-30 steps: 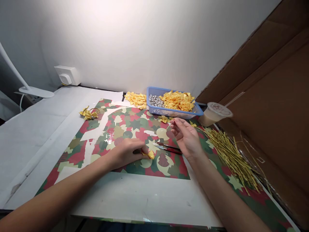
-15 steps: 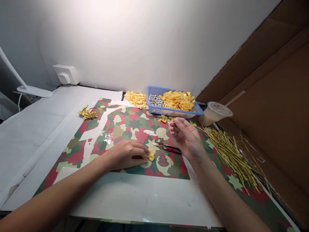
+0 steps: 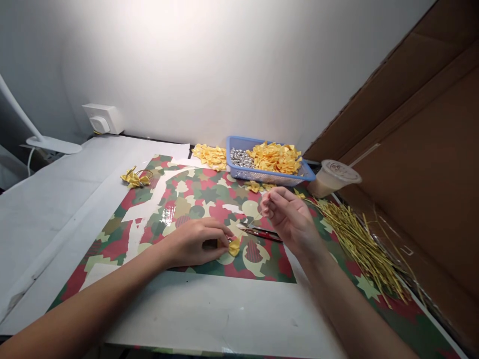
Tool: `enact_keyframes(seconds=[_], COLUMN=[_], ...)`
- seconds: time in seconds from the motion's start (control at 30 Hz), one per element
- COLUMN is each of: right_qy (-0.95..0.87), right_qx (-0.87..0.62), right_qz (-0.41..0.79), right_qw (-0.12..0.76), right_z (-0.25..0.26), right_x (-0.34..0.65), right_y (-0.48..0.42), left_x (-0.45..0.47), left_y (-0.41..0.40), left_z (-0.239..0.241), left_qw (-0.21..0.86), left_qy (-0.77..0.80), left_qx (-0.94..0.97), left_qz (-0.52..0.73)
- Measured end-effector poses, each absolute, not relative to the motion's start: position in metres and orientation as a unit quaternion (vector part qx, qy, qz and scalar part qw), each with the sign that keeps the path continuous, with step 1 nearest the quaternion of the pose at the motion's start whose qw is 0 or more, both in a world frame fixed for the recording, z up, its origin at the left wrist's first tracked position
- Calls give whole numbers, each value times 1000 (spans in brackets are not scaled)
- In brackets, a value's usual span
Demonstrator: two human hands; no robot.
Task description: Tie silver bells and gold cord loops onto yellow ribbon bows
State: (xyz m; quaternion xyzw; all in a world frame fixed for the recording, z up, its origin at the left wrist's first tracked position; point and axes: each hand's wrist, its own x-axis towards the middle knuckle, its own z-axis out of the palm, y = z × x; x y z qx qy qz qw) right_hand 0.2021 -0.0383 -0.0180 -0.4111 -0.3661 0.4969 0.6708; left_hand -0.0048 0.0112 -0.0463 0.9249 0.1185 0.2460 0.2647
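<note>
My left hand [image 3: 194, 243] rests on the patterned wrapping paper [image 3: 194, 199] and pinches a small yellow ribbon bow [image 3: 234, 246] between its fingertips. My right hand [image 3: 290, 219] is raised just right of it, fingers pinched on a thin gold twist tie [image 3: 251, 223] that slants down toward the bow. Red-handled scissors [image 3: 262, 232] lie on the paper between the two hands, under the right hand's fingers.
A blue basket [image 3: 307, 172] at the back holds yellow bows and silver bits. More bows [image 3: 211, 154] lie left of it. A bundle of gold ties [image 3: 355, 239] and a lidded cup [image 3: 333, 177] sit right. A finished bow [image 3: 135, 177], wall socket [image 3: 101, 119], lamp base [image 3: 54, 144] stand left. Cardboard [image 3: 430, 149] walls the right.
My right hand has come slightly down and toward the left hand, bringing the tie closer to the bow. The left hand has shifted a little lower with the bow still pinched.
</note>
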Motion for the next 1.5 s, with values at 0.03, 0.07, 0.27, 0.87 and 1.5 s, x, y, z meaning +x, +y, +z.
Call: enact_keyframes(seconds=[0.03, 0.07, 0.27, 0.87, 1.5], right_qy=[-371, -375, -395, -398, -726], right_qx=[-411, -412, -404, -390, -473], right_qz=[499, 501, 508, 500, 132], right_qw=[667, 663, 650, 663, 482], right_z=[-18, -17, -18, -16, -24], right_x=[201, 201, 200, 207, 186], right_y=[-39, -39, -39, -41, -132], left_x=[-5, -5, -7, -3, -7], left_y=[11, 11, 9, 0, 8], left_z=[-45, -43, -39, -34, -43], left_qw=[254, 240, 194, 255, 148], left_qy=[126, 135, 152, 205, 174], left_qx=[926, 928, 947, 922, 944], left_qz=[250, 251, 205, 208, 240])
